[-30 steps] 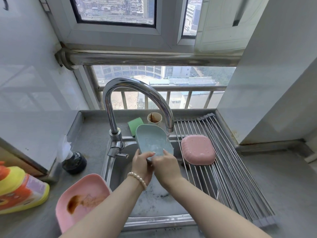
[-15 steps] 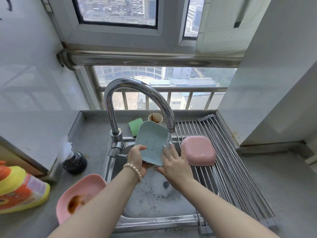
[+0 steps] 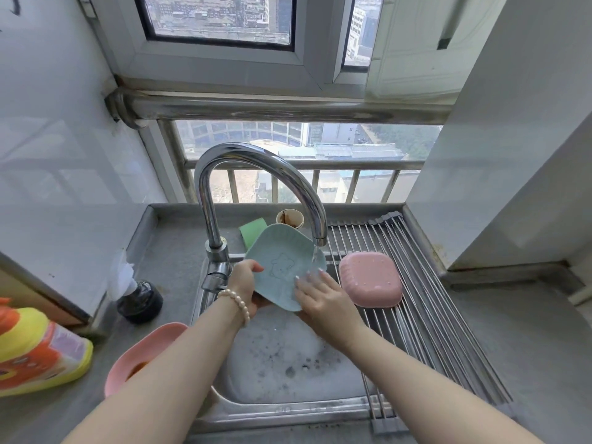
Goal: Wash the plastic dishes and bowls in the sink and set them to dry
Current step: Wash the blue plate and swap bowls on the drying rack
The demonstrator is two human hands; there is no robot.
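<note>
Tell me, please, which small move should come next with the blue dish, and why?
Probably keep rubbing the blue dish under the tap: water runs onto its edge, the left hand grips it, and the right hand lies flat on it.

A white-framed window (image 3: 221,43) and steel railing (image 3: 288,174) rise beyond the grip; pale glossy walls (image 3: 57,139) flank it in daylight.

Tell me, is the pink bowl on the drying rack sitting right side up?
No, the pink bowl lies upside down on the drying rack.
</note>
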